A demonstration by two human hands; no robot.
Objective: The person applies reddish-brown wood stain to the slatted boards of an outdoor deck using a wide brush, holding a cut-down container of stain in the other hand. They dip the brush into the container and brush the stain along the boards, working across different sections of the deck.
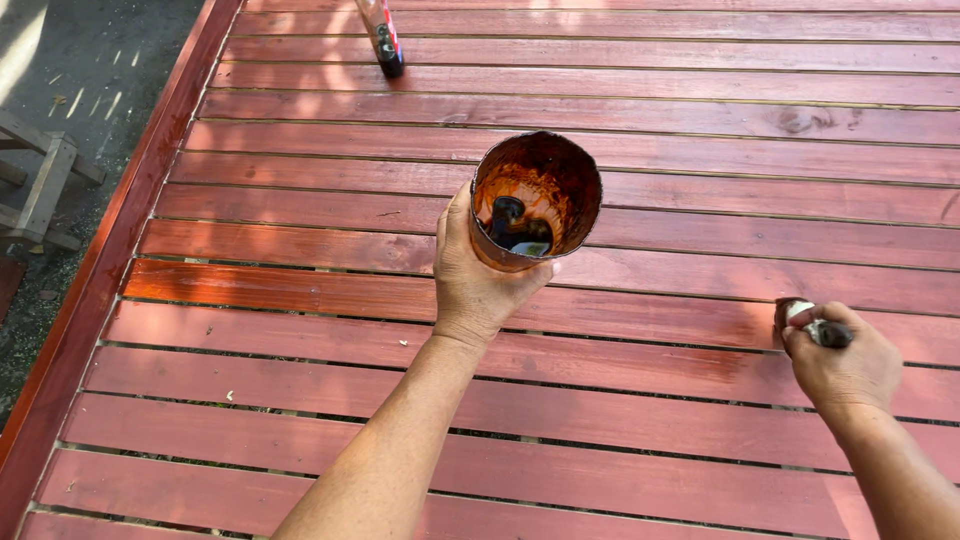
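Left hand (478, 285): grip closed around a stain-coated cup (536, 200). Right hand (845, 362): grip closed on a brush (812, 325), pressed to red planks (300, 300).

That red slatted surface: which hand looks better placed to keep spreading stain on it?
Probably the right hand: it grips the brush with the bristles down on a plank. The left hand is occupied holding the stain cup up.
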